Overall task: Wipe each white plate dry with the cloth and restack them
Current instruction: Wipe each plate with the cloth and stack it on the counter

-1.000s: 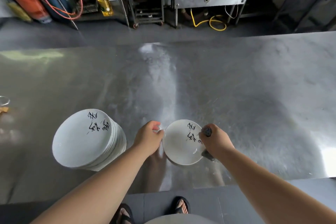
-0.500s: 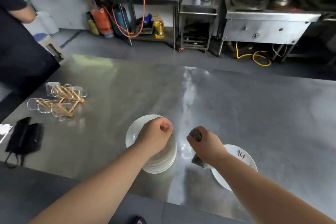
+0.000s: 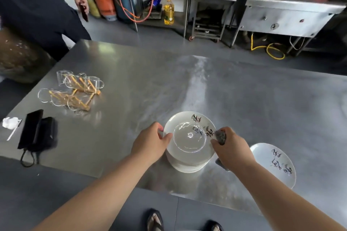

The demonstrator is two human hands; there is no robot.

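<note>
Gripping rim of stack with left hand; squeezing cloth in right hand; lone plate near shiny table edge.

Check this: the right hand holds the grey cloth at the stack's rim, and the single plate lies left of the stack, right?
Not quite: the head view shows the single plate lying right of the stack. The right hand does hold the grey cloth at its rim.

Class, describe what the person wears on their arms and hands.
The left arm and right arm are bare to the frame's edge: no sleeves show. The left hand and right hand show no gloves, watch, bracelet or ring.
</note>
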